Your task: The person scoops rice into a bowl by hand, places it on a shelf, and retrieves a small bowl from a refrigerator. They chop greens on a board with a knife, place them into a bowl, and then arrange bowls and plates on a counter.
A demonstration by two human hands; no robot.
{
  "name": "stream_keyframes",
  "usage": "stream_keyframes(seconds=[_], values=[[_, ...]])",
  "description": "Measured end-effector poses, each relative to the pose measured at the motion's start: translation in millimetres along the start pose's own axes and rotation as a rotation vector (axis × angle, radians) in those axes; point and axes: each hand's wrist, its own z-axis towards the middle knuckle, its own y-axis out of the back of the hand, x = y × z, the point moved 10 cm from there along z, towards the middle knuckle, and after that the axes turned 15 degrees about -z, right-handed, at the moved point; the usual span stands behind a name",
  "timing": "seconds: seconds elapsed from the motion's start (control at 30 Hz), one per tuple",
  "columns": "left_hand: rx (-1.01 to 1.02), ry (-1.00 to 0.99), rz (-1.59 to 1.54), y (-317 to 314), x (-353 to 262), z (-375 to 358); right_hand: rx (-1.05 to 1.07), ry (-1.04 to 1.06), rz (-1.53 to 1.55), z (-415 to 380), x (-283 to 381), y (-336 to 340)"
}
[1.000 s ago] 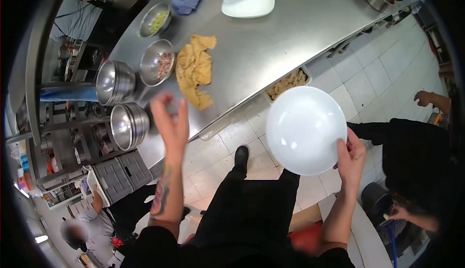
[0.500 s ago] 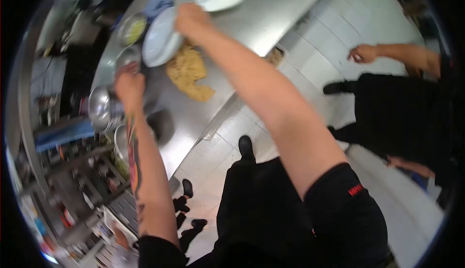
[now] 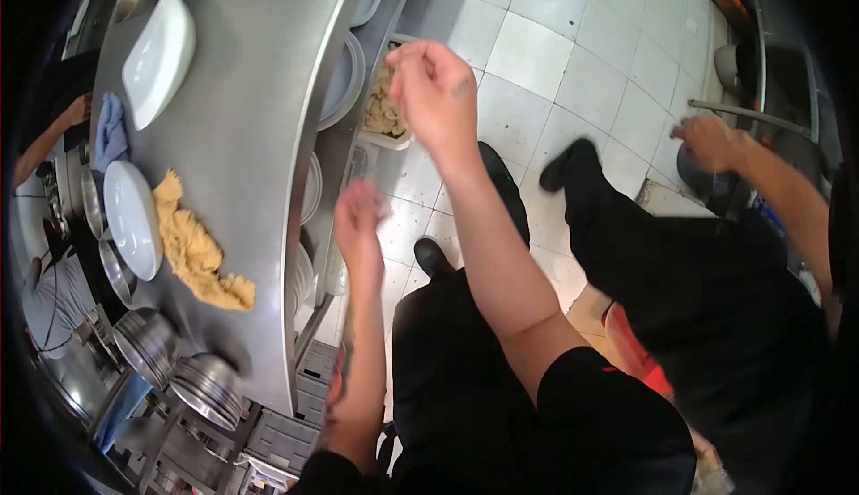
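A person in black clothes looks down at both bare hands, raised over a white tiled floor beside a steel counter (image 3: pixel 242 137). The right hand (image 3: pixel 436 93) is held up with its fingers loosely curled, grasping nothing. It hangs just beyond the counter's near edge, above a tray of pale food (image 3: pixel 383 110) that sits on a shelf below the counter top. The left hand (image 3: pixel 360 220) is lower and blurred — its fingers look partly curled and it holds nothing, close to the same counter edge.

On the counter top, a round white plate (image 3: pixel 131 218) lies near the far edge, touching a crumpled yellow cloth (image 3: pixel 199 258) on its near side. A square white dish (image 3: pixel 157 59) lies further along the counter, with a blue cloth (image 3: pixel 109 130) at the far edge between the two. Stacked steel bowls (image 3: pixel 208 389) stand at the counter's end. Under the near edge, more plates (image 3: pixel 344 79) rest on the shelf.

To the right, another person's hand (image 3: pixel 711 142) reaches over the floor, well apart from the counter.
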Motion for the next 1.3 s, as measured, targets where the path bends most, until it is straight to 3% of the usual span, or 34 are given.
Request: stream_keyframes(seconds=[0.07,0.13,0.27,0.33,0.43,0.53,0.67,0.73,0.87,1.07,1.3], values=[[-0.163,0.086,-0.444,5,36,86,-0.014,0.140,-0.305,69,-73,-29],[-0.313,0.153,-0.754,19,64,158,0.147,0.136,-0.582,111,-111,-77],[-0.314,0.092,-0.739,17,56,193,0.225,0.144,-0.632,144,-111,-117],[-0.189,0.097,-0.692,17,65,207,0.308,0.242,-0.886,144,-102,-136],[-0.112,0.024,-0.676,19,65,224,0.392,0.292,-0.986,140,-112,-154],[-0.148,-0.032,-0.672,32,69,231,0.407,0.284,-0.905,139,-112,-155],[-0.179,-0.098,-0.692,25,64,206,0.453,0.218,-0.942,128,-120,-135],[-0.392,-0.098,-0.525,16,49,168,0.398,0.071,-0.875,124,-132,-105],[-0.448,-0.076,-0.329,-3,31,129,0.399,0.115,-0.781,113,-126,-61],[-0.359,-0.025,-0.102,-1,13,97,0.450,0.107,-0.660,119,-97,-12],[-0.280,0.001,-0.084,2,9,81,0.406,0.190,-0.592,129,-82,41]])
